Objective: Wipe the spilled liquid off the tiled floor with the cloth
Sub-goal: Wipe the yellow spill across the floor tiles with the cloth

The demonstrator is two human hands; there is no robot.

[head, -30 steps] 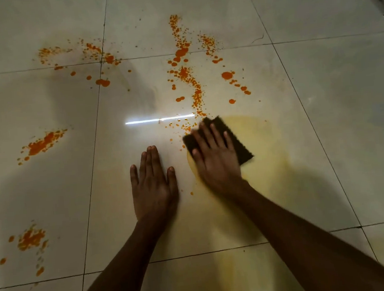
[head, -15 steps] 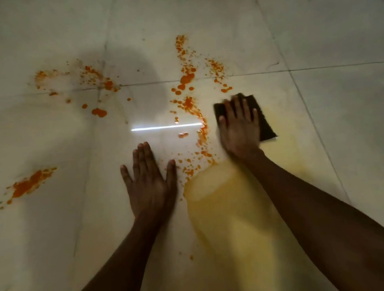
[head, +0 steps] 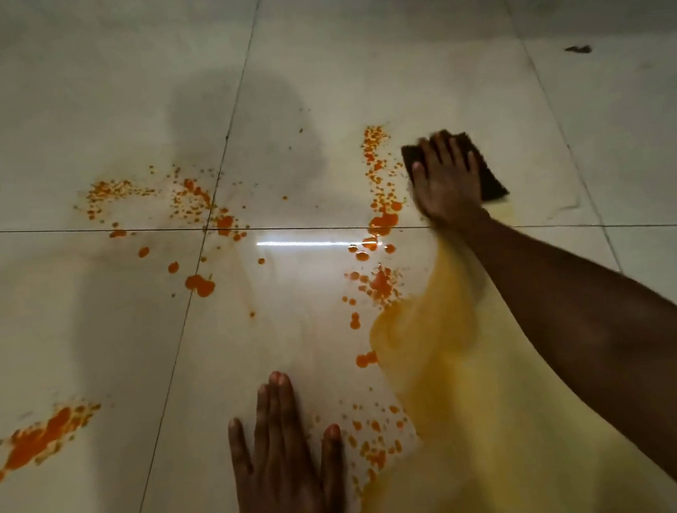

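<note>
Dark brown cloth lies flat on pale tiled floor, pinned under right hand; straight fingers spread over it, cloth edges showing beyond fingertips and at right. Orange spilled liquid spatters just left of cloth; yellow smear trails under right forearm. Left hand rests flat on tile, fingers straight, holding nothing. No writing visible.

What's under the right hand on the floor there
A dark cloth lies flat under the right hand, its corners showing past the fingers and palm. The cloth's middle and the tile beneath it are covered, so any liquid there cannot be seen.
</note>
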